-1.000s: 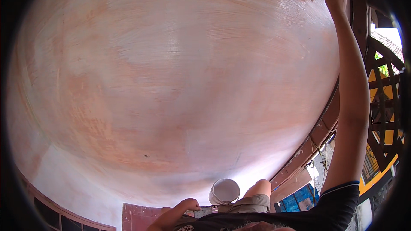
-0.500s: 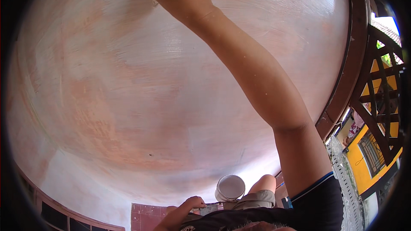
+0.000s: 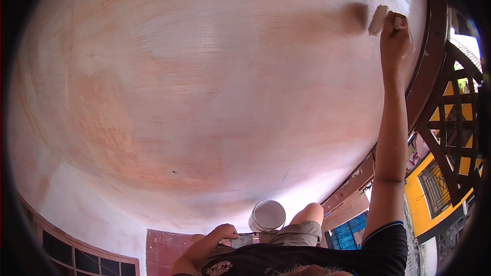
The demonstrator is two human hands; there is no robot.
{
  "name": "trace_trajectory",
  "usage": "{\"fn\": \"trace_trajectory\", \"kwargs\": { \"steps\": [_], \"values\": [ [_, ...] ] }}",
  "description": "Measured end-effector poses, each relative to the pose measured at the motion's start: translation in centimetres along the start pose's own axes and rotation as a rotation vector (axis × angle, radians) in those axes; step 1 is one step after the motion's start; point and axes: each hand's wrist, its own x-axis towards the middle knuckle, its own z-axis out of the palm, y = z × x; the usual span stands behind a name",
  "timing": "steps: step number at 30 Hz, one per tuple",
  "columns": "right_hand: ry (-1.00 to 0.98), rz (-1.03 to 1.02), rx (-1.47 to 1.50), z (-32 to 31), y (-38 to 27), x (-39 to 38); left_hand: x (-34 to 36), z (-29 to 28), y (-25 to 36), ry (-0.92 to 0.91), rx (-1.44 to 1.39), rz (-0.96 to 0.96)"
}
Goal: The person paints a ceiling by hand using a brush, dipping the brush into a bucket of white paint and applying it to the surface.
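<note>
At the upper right my right hand (image 3: 397, 42) is closed round the handle of a paintbrush (image 3: 378, 20). Its broad bristle head is coated white and lies at or close to the wall (image 3: 225, 92); contact is hard to tell. Streaky white paint covers the wall unevenly, with pinkish-orange patches showing through. Down by my lap, my left hand (image 3: 226, 232) is closed, and whatever its fingers hold is hidden. Just right of it stands a white bucket (image 3: 267, 215), its inside pale.
A dark brown frame (image 3: 428, 66) borders the wall on the right, with a wooden lattice (image 3: 458, 117) beyond it. Reddish tiles (image 3: 166, 248) and a dark-paned window (image 3: 87, 258) lie at lower left. A blue surface (image 3: 350, 232) shows beside my right upper arm.
My right hand has swept from the top middle to the upper right with the paintbrush, which now shows clearly. My left hand stays closed by my lap while the view shifts slightly.
</note>
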Motion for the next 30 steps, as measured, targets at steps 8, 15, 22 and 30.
{"fn": "trace_trajectory", "kwargs": {
  "steps": [8,15,22,30],
  "values": [
    [-0.145,-0.217,0.463,1.0,-20.1,-6.3,-1.5,-0.3,0.9,0.047,-0.03,-0.024],
    [-0.292,0.147,1.178,-0.1,-30.2,-10.3,-1.7,-0.1,1.3,0.098,-0.06,-0.044],
    [-0.309,0.518,1.083,-2.2,-18.0,-13.0,-2.4,0.5,1.3,0.149,-0.088,-0.049],
    [-0.306,0.584,0.701,-11.1,-7.2,-18.3,-4.4,-5.5,4.9,0.539,-0.21,0.004]
  ]
}}
